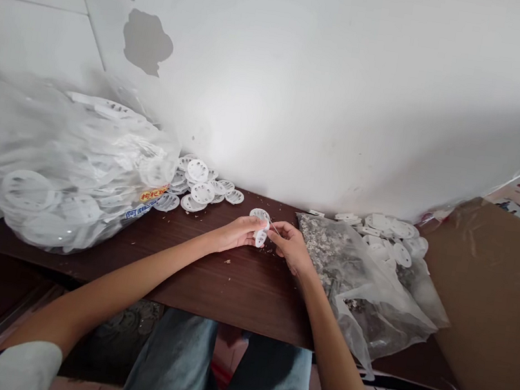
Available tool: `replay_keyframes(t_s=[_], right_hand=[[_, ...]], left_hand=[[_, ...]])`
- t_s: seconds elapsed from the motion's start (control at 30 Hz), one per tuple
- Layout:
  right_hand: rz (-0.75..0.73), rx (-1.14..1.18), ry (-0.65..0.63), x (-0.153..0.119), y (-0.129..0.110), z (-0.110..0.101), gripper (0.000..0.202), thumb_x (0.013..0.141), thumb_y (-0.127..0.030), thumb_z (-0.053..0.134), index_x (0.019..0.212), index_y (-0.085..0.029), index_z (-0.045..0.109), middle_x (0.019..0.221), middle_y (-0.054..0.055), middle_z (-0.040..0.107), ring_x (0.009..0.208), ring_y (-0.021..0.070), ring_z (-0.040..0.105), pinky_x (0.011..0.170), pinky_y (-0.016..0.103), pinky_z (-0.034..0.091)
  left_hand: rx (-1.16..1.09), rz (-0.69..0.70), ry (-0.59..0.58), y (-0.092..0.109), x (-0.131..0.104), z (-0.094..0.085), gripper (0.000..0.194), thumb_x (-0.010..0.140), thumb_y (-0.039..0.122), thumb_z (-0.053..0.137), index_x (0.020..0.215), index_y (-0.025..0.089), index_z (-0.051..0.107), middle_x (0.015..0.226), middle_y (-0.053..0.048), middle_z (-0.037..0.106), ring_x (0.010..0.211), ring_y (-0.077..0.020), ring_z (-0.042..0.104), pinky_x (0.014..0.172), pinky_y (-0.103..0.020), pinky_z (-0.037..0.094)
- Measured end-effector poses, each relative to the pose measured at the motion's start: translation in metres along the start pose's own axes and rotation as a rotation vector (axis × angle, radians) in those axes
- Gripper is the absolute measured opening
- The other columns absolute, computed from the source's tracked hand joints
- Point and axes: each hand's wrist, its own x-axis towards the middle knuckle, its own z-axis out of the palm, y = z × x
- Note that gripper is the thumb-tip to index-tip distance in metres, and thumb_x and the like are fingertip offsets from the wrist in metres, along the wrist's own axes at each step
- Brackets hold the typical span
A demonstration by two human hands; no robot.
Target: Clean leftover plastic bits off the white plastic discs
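Over the middle of a dark wooden table, my left hand pinches a small white round plastic disc. My right hand meets it from the right, its fingertips on the same disc or on a thin piece at its edge; which one I cannot tell. Just behind the hands another white disc lies flat on the table.
A large clear bag full of white discs fills the left of the table, with loose discs spilled beside it. Right of my hands lies a clear bag of grey scraps, more discs behind it, and a brown cardboard box. A white wall stands close behind.
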Motion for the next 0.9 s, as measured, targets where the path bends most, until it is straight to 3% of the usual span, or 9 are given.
replay_keyframes(t_s=[0.23,0.43,0.7,0.9], right_hand=[[-0.041,-0.102,0.068,0.000,-0.002,-0.002,0.042,0.081,-0.058,0.082,0.102,-0.023,0.072,0.091,0.001,0.070,0.055,0.0092,0.043,0.044,0.023,0.033],[-0.243,-0.365,0.142,-0.003,-0.004,-0.004,0.036,0.093,-0.056,0.067,0.096,-0.021,0.075,0.088,0.004,0.074,0.077,0.0194,0.063,0.070,0.030,0.049],[-0.426,-0.605,0.168,-0.008,-0.001,0.009,0.028,0.099,-0.043,0.059,0.090,-0.022,0.074,0.090,0.005,0.077,0.079,0.0214,0.067,0.078,0.033,0.050],[-0.463,-0.643,0.172,-0.009,-0.002,0.011,0.023,0.099,-0.037,0.059,0.088,-0.023,0.072,0.087,0.004,0.075,0.077,0.0209,0.066,0.076,0.032,0.048]], left_hand=[[0.057,0.009,0.051,0.005,0.001,-0.004,0.043,0.085,0.048,0.087,0.108,0.015,0.071,0.100,-0.009,0.073,0.090,-0.0187,0.070,0.089,-0.035,0.058],[0.126,0.064,0.199,0.020,0.002,-0.022,0.044,0.087,0.051,0.084,0.111,0.016,0.073,0.113,-0.011,0.074,0.096,-0.0190,0.069,0.091,-0.034,0.056],[0.250,0.040,0.107,0.022,0.001,-0.029,0.052,0.089,0.059,0.078,0.116,0.014,0.079,0.101,-0.010,0.075,0.088,-0.0181,0.067,0.085,-0.031,0.052],[0.261,0.031,0.108,0.022,0.002,-0.028,0.050,0.088,0.059,0.080,0.112,0.015,0.080,0.094,-0.008,0.072,0.087,-0.0173,0.064,0.085,-0.030,0.051]])
